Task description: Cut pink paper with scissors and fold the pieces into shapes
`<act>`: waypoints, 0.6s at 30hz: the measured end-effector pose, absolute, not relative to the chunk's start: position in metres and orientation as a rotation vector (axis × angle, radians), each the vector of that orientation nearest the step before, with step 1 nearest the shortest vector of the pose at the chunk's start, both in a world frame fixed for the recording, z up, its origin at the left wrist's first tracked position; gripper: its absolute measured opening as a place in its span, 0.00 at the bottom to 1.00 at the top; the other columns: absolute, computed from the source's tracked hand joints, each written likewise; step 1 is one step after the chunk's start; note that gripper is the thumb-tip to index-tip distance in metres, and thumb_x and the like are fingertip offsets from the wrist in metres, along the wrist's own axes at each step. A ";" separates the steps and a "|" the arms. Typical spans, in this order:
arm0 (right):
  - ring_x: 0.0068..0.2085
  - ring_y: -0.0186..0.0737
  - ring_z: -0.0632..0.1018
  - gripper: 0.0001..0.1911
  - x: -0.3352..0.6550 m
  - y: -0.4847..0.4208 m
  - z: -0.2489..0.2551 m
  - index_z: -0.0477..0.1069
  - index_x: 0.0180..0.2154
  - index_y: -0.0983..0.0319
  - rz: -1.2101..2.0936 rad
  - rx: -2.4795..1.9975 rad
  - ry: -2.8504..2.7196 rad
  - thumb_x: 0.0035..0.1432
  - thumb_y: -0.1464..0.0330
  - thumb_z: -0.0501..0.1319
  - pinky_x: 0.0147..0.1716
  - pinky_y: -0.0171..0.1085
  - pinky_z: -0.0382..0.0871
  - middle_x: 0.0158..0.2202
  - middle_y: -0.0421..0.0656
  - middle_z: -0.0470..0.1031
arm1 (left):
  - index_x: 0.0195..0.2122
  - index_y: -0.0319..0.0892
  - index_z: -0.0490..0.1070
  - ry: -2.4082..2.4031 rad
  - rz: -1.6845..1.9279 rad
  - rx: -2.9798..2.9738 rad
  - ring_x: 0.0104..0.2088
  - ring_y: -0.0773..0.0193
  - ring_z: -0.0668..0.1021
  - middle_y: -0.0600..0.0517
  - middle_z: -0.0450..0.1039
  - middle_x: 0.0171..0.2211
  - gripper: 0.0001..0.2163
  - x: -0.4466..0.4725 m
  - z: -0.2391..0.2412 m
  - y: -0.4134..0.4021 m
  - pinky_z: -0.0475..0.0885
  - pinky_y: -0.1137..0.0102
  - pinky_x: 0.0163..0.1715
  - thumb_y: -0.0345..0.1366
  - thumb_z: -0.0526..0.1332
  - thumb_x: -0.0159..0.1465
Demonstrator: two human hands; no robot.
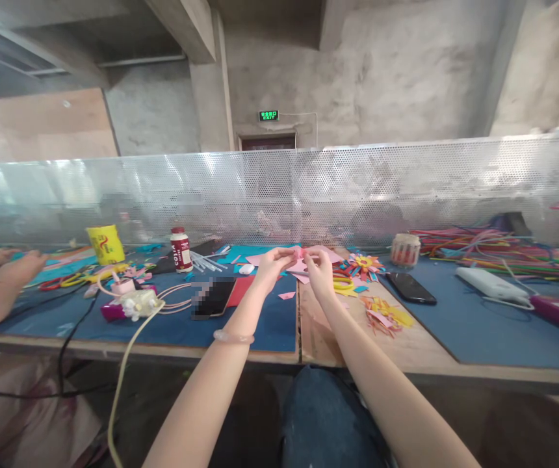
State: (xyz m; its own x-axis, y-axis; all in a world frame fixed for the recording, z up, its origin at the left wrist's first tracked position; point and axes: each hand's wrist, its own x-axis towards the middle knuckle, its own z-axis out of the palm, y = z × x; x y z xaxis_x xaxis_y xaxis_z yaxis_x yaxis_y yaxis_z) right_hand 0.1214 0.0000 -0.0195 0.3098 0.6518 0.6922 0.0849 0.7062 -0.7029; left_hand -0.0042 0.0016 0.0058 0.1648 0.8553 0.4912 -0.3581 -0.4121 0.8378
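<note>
My left hand (274, 265) and my right hand (319, 268) meet over the middle of the table, fingers pinched on a small piece of pink paper (299, 252) between them. The fingers hide much of the piece, so its exact shape cannot be made out. Pink sheets (331, 255) lie just beyond and beneath my hands, partly over blue paper (255, 252). Close to my right wrist rest yellow-handled scissors (342, 284). Right of them sits a paper flower (363, 265) in red, blue and yellow. A pink scrap (286, 296) lies below my left hand.
Left are a phone (215, 298) on red paper, a labelled bottle (181, 250), a yellow tub (104, 244) and a power strip (133, 304) with cables. Right are another phone (411, 288), a jar (405, 249) and colourful strips (469, 253). Another person's hands (16, 270) work at far left.
</note>
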 end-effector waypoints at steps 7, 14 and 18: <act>0.39 0.40 0.70 0.10 0.120 -0.003 -0.018 0.72 0.30 0.62 0.431 -0.726 -1.239 0.52 0.65 0.54 0.32 0.37 0.68 0.37 0.44 0.66 | 0.34 0.37 0.71 0.492 1.430 1.396 0.38 0.63 0.77 0.47 0.75 0.34 0.10 -0.003 0.007 -0.001 0.67 0.62 0.46 0.30 0.66 0.50; 0.41 0.39 0.70 0.12 0.115 -0.020 -0.014 0.72 0.30 0.62 0.287 -0.667 -1.289 0.50 0.73 0.50 0.31 0.35 0.67 0.39 0.45 0.65 | 0.33 0.37 0.72 0.399 1.425 1.345 0.36 0.65 0.77 0.49 0.75 0.33 0.09 -0.005 0.008 0.001 0.67 0.64 0.46 0.28 0.66 0.49; 0.39 0.37 0.69 0.11 0.111 -0.029 -0.013 0.71 0.35 0.61 0.080 -0.676 -1.358 0.52 0.73 0.52 0.30 0.34 0.67 0.39 0.45 0.64 | 0.34 0.37 0.71 0.339 1.422 1.315 0.35 0.65 0.76 0.50 0.75 0.33 0.10 -0.006 0.008 0.002 0.67 0.66 0.44 0.28 0.65 0.49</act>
State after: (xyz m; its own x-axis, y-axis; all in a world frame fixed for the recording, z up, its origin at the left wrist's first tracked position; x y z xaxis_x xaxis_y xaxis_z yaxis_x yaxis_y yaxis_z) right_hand 0.1115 -0.0290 -0.0128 0.2398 0.4300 0.8704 0.3246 0.8095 -0.4893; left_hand -0.0057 0.0020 0.0084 0.2345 0.8271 0.5109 -0.5073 -0.3442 0.7901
